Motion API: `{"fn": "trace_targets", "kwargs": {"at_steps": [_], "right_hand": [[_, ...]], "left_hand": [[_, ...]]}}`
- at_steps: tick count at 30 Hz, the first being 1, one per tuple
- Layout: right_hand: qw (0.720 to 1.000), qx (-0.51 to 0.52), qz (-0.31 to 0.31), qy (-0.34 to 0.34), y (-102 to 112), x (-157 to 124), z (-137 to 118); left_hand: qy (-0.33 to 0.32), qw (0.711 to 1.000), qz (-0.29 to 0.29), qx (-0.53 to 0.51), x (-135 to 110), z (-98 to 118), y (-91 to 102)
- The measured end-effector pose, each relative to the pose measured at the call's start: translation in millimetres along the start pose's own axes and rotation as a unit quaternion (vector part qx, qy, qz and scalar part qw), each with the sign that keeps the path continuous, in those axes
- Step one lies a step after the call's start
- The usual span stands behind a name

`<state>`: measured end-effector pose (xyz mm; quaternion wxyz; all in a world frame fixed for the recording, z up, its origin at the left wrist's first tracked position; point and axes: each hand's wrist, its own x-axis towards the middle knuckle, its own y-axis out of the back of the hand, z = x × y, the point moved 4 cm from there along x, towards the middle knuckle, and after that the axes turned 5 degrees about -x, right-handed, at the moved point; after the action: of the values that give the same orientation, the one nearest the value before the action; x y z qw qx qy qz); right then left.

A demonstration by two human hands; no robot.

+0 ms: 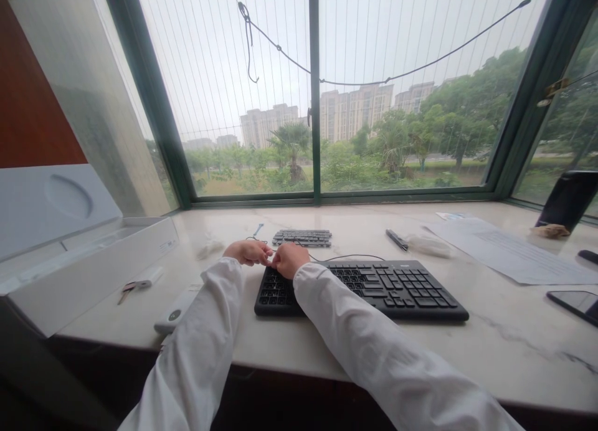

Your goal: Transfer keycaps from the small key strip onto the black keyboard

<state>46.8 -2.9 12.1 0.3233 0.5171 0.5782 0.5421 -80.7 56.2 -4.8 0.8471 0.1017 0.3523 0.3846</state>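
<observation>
My left hand (248, 252) and my right hand (290, 259) meet fingertip to fingertip over the upper left corner of a black keyboard (415, 288). Both are closed in a pinch; whatever lies between the fingers is too small to make out. Bare key sockets show on the keyboard's left and middle part, while keycaps sit on its right part. Just behind my hands, loose dark keycaps (303, 236) are laid out in rows. A thin blue tool (258, 230) lies behind my left hand. The black cable (357, 255) runs along the keyboard's back edge.
An open white box (93, 266) stands at the left, with a key (127, 289) and a white device (175, 316) near it. Behind the keyboard lie a dark pen-like object (397, 239) and a clear bag (428, 245). Paper (504, 250) and a phone (577, 305) are at right.
</observation>
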Motion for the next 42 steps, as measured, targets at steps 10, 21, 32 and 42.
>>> {"fn": "trace_targets", "kwargs": {"at_steps": [10, 21, 32, 42], "right_hand": [[1.0, -0.011, -0.003, -0.023, -2.6, 1.9, -1.1], [1.0, -0.007, -0.012, -0.022, -2.3, 3.0, -1.4], [1.0, -0.027, -0.011, -0.01, -2.3, 3.8, -4.0], [0.999, 0.033, 0.02, -0.004, -4.9, 0.8, 11.9]], "left_hand": [[0.009, 1.0, 0.007, -0.01, -1.0, 1.3, -0.7], [0.004, 1.0, 0.002, -0.002, -0.1, 1.8, -0.5], [0.017, 1.0, 0.012, 0.007, 5.2, -5.2, 2.4], [-0.03, 0.999, 0.02, -0.013, -1.5, -6.9, 1.7]]}}
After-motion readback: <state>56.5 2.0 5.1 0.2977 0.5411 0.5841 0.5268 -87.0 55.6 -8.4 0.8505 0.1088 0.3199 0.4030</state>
